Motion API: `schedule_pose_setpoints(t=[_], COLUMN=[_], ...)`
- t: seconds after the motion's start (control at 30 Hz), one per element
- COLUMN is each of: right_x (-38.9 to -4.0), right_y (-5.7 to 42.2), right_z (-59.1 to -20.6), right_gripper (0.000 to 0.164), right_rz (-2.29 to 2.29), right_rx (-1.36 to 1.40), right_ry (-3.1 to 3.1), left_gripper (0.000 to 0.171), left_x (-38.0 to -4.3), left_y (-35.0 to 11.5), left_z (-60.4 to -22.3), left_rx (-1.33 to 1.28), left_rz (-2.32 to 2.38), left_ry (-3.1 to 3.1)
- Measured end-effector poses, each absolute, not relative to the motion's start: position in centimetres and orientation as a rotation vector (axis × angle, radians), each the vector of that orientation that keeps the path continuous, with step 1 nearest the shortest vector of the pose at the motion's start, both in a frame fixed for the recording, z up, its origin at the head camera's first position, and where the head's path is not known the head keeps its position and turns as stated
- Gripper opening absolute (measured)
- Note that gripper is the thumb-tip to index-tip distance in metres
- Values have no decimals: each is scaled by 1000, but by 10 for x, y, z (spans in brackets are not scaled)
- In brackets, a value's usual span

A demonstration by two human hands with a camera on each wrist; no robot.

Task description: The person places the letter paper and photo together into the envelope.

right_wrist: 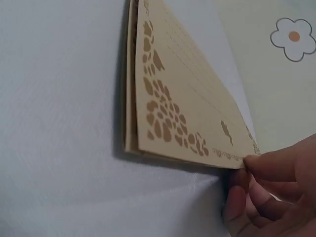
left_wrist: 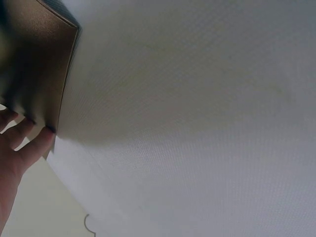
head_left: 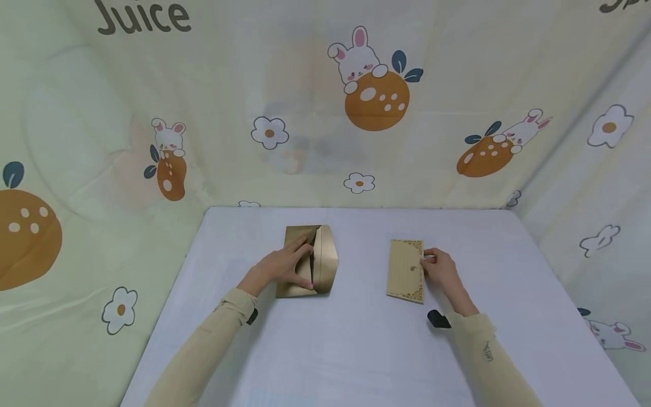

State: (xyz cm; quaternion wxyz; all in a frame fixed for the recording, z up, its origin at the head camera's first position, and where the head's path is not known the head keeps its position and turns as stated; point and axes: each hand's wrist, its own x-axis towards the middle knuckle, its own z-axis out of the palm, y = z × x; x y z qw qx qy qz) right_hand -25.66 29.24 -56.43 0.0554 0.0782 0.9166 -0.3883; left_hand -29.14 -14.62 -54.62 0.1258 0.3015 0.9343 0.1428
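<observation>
A gold envelope lies on the left half of the table, its flap to the right and its mouth gaping. My left hand rests on it with thumb and fingers spread along the mouth. In the left wrist view, the fingertips touch the envelope near its edge. To the right lies folded cream letter paper with brown floral corners and ruled lines. My right hand pinches its right edge. The right wrist view has thumb and fingers at the edge of the layered paper, slightly off the cloth.
The table wears a white cloth. Behind it hangs a pale curtain printed with rabbits, fruit and flowers, which also runs along both sides. A black wrist device sits by the right sleeve.
</observation>
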Motion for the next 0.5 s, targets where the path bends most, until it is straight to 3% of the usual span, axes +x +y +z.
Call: schedule_pose_setpoints(t=[0.5], right_x=[-262], right_y=[284], right_z=[-540], right_gripper=[43], right_rz=[-1535], right_rx=[247], right_ry=[2598], left_gripper=[91], left_x=[-291], left_y=[-146], left_z=[-545], left_rx=[869], left_rz=[421], left_ry=[2722])
